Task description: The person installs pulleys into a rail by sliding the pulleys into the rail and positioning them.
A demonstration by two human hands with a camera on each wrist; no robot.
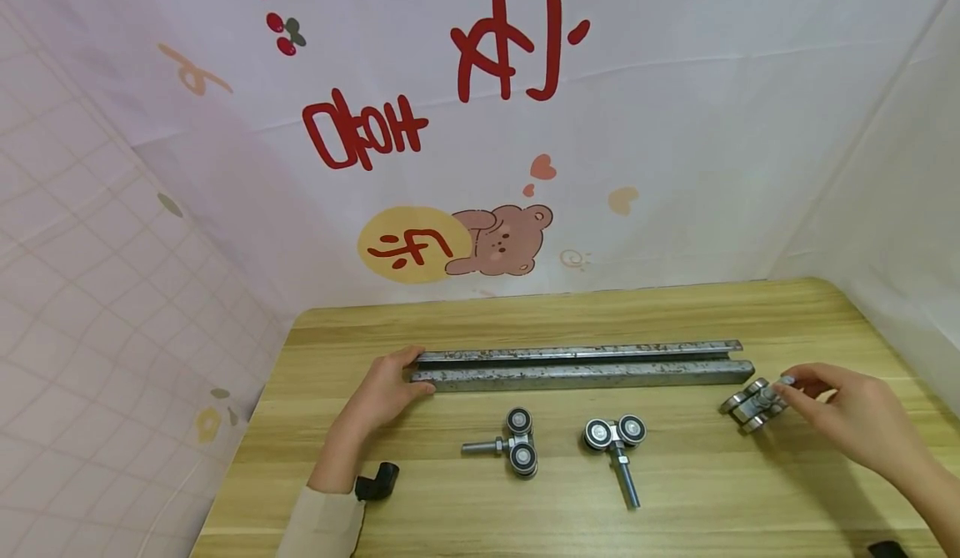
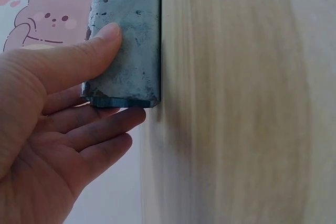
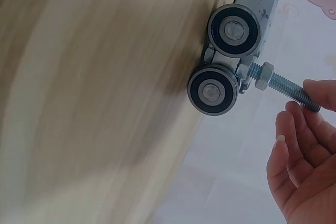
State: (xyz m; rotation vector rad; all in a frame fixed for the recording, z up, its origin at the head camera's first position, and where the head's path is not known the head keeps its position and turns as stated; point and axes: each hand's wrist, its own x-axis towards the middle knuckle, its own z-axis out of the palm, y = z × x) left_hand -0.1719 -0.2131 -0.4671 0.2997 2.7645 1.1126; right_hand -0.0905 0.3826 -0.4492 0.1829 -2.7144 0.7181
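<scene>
A long, rust-speckled metal channel track lies across the table with its slot facing up. At its left end my left hand grips it, thumb on the near side and fingers at the far side and end. My right hand pinches the threaded bolt of a roller trolley between thumb and fingertips. That trolley's wheels are by the track's right end; the right wrist view shows them in front of the track, and whether they touch it I cannot tell.
Two more roller trolleys lie in front of the track: one with its bolt pointing left, another with its bolt toward me. A black strap piece is by the left wrist. Behind the wooden table hangs a printed white cloth.
</scene>
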